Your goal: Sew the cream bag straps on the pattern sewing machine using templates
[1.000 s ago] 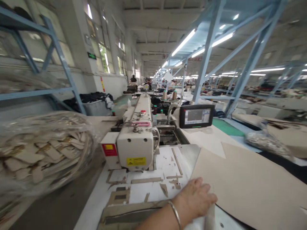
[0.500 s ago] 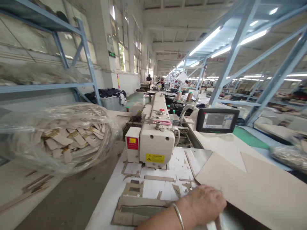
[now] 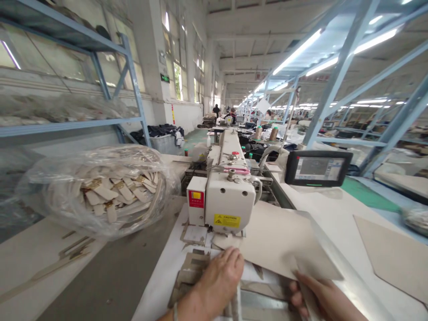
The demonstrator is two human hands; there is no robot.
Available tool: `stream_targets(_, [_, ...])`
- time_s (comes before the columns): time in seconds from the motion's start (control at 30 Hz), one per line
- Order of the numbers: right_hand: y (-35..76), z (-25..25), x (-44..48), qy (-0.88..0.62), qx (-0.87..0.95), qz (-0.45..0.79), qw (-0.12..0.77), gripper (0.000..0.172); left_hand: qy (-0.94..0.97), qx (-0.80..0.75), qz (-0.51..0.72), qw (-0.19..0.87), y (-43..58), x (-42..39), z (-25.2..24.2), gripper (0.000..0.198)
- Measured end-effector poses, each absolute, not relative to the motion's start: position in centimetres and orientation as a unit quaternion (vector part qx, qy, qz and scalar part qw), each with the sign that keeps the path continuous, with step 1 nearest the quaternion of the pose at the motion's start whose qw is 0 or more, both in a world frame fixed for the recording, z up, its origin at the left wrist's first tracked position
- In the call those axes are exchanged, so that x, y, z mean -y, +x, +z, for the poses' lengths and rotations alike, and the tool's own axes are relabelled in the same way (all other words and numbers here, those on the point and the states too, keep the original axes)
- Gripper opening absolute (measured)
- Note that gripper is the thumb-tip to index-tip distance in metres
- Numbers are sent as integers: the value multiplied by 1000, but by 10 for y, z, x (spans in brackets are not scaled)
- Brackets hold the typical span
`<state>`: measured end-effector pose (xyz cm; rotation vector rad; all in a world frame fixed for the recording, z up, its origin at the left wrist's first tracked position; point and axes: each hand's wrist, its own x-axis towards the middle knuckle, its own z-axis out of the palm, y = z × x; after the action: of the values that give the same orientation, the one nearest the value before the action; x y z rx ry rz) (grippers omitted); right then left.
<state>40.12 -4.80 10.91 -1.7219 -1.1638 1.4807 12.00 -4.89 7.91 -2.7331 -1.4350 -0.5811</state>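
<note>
At the front of the white sewing machine head (image 3: 230, 205), your hands are working at the near edge of a beige card sheet (image 3: 270, 236). The sheet lies across the white work table (image 3: 155, 296), its far edge touching the foot of the machine head and its right corner lifted slightly. Your right hand (image 3: 323, 296) is half closed, with its fingers curled around the sheet's near right corner, so it seems to have hold of that corner. Your left hand (image 3: 217, 278) is bent downward at the sheet's near left edge, over a pile of card offcuts (image 3: 192, 272). You cannot tell from this view whether it is gripping anything or only pressing down.

Beyond the machine head, a touchscreen control panel (image 3: 317, 168) stands to the right, and two thread cones (image 3: 264, 133) sit behind it. A second beige sheet (image 3: 394, 258) lies on the table to your right. On your left, a clear plastic bag of cream tabs with gold marks (image 3: 100, 191) rests beside the table, in front of blue steel shelving (image 3: 76, 120). The long factory hall runs ahead under fluorescent tubes (image 3: 297, 52), with rows of workstations and a distant worker (image 3: 216, 110).
</note>
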Motion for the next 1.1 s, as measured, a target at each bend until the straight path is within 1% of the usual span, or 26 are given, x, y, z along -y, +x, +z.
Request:
stream_targets(0.03, [383, 108, 35, -641, 491, 530, 260, 53, -853, 495, -165, -3, 109, 50, 79, 39])
stream_targets(0.07, [368, 108, 20, -656, 543, 473, 227, 51, -834, 532, -148, -9, 99, 50, 80, 45])
stream_targets(0.13, [348, 106, -11, -688, 573, 398, 199, 40, -800, 583, -135, -35, 83, 46, 85, 54])
stream_targets(0.23, [337, 106, -45, -727, 591, 318, 149, 35, -789, 591, -150, -78, 67, 36, 94, 54])
stream_targets(0.33, [342, 113, -50, -739, 627, 219, 112, 27, -806, 563, -158, -91, 59, 29, 94, 51])
stream_targets(0.37, [345, 115, -47, -742, 637, 179, 111, 32, -809, 557, -162, -93, 57, 27, 92, 50])
stream_targets(0.43, [353, 119, -36, -747, 646, 102, 121, 58, -815, 546, -169, -94, 55, 26, 88, 51])
stream_targets(0.47, [357, 119, -29, -737, 660, 62, 133, 67, -818, 542, -170, -93, 55, 26, 86, 52])
stream_targets(0.5, [361, 119, -23, -709, 690, 23, 146, 71, -820, 539, -169, -92, 55, 25, 85, 53])
stream_targets(0.53, [364, 118, -18, -663, 732, -7, 153, 71, -822, 537, -166, -90, 55, 25, 85, 55])
stream_targets(0.57, [366, 116, -13, -606, 782, -18, 147, 68, -825, 535, -160, -89, 55, 25, 85, 56])
stream_targets(0.63, [365, 113, -3, -495, 864, 21, 90, 60, -826, 536, -149, -85, 55, 26, 86, 58])
stream_targets(0.7, [359, 111, 7, -450, 888, 93, 26, 58, -828, 536, -143, -77, 52, 27, 87, 61])
stream_targets(0.73, [355, 111, 12, -448, 887, 112, 11, 59, -832, 531, -144, -72, 50, 28, 86, 64])
stream_targets(0.87, [342, 112, 26, -462, 879, 113, 13, 62, -842, 508, -170, -53, 40, 32, 80, 69])
stream_targets(1.0, [342, 113, 29, -457, 884, 101, 13, 63, -840, 498, -209, -61, 33, 29, 71, 66])
stream_targets(1.1, [343, 114, 26, -454, 885, 101, 32, 59, -842, 488, -223, -50, 28, 25, 64, 66])
